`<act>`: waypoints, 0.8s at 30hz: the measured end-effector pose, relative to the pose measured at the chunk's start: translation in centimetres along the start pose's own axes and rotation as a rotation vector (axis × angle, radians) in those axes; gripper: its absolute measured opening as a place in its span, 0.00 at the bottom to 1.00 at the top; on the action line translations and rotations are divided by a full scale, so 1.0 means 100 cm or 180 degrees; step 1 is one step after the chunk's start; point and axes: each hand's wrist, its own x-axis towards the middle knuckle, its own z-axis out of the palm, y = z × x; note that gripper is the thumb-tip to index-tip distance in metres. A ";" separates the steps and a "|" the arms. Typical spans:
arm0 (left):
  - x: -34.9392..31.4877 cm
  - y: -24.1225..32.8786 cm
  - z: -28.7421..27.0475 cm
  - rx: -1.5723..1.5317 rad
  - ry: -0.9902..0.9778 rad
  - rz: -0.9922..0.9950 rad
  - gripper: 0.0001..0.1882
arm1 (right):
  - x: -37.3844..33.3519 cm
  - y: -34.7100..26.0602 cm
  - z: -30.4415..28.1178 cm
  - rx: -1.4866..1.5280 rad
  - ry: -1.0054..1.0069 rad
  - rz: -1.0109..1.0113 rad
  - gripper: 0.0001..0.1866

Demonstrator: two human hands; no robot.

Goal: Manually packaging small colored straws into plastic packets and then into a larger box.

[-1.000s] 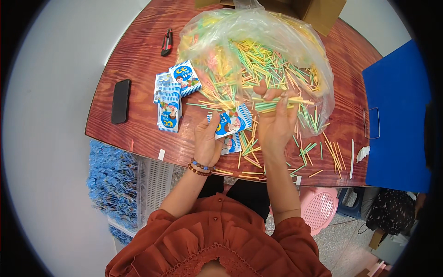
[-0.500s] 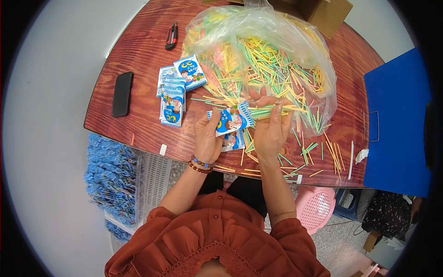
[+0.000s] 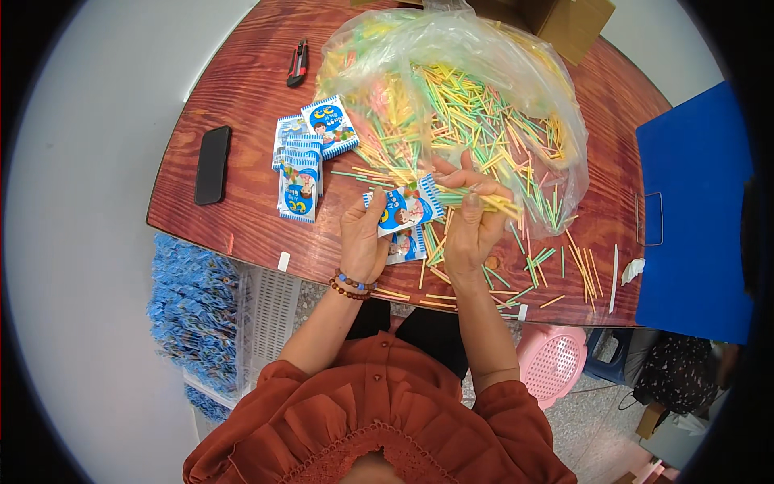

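Note:
My left hand (image 3: 362,239) is closed on a small blue-and-white packet (image 3: 409,208), its thumb on the front. A second packet (image 3: 409,245) shows below it; whether the hand also grips that one I cannot tell. Close beside, my right hand (image 3: 468,242) pinches a bundle of thin sticks (image 3: 498,202), yellow and green, with thumb and fingers. The bundle's left end reaches the packet's right end; whether it is inside is hidden. Ahead of both hands lies a large clear plastic bag (image 3: 387,50) full of pastel sticks. To the left, several similar packets (image 3: 301,192) lie in a pile.
A black phone (image 3: 213,165) and a box cutter (image 3: 297,64) lie on the left of the wooden table (image 3: 254,105). Loose sticks (image 3: 591,274) are scattered at right, near a blue panel (image 3: 695,218). A cardboard box (image 3: 574,28) stands behind. Blue packets (image 3: 193,298) fill a crate below.
My right thumb and the stick bundle have shifted slightly left and down, toward the packet. My left hand has barely moved and keeps its grip on the packet.

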 end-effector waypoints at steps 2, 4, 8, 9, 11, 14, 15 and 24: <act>0.000 0.001 0.000 -0.0021 -0.0016 -0.0007 0.12 | 0.001 0.000 -0.003 0.0068 0.0046 0.0096 0.03; -0.001 0.002 0.002 -0.0055 0.0086 -0.0045 0.12 | 0.001 0.000 -0.004 0.0133 0.0088 0.0193 0.03; 0.001 -0.002 -0.007 0.0112 -0.0152 -0.0058 0.12 | -0.001 0.000 0.002 -0.0146 -0.0176 0.0045 0.04; 0.001 -0.002 -0.006 0.0108 -0.0103 -0.0041 0.12 | -0.002 0.000 0.003 -0.0186 -0.0237 0.0012 0.04; 0.001 -0.004 -0.007 0.0099 -0.0046 -0.0018 0.11 | -0.004 -0.003 0.004 -0.0119 -0.0294 0.0082 0.04; 0.001 -0.006 -0.009 0.0036 -0.0107 0.0025 0.11 | -0.006 -0.003 0.008 0.0057 -0.0153 0.0385 0.05; 0.001 -0.007 -0.007 0.0015 -0.0105 0.0067 0.11 | -0.006 -0.004 0.009 0.0164 0.0048 0.0617 0.05; 0.012 -0.022 -0.008 -0.0398 -0.0221 0.0034 0.12 | -0.007 -0.003 0.012 0.0553 -0.0046 0.1285 0.09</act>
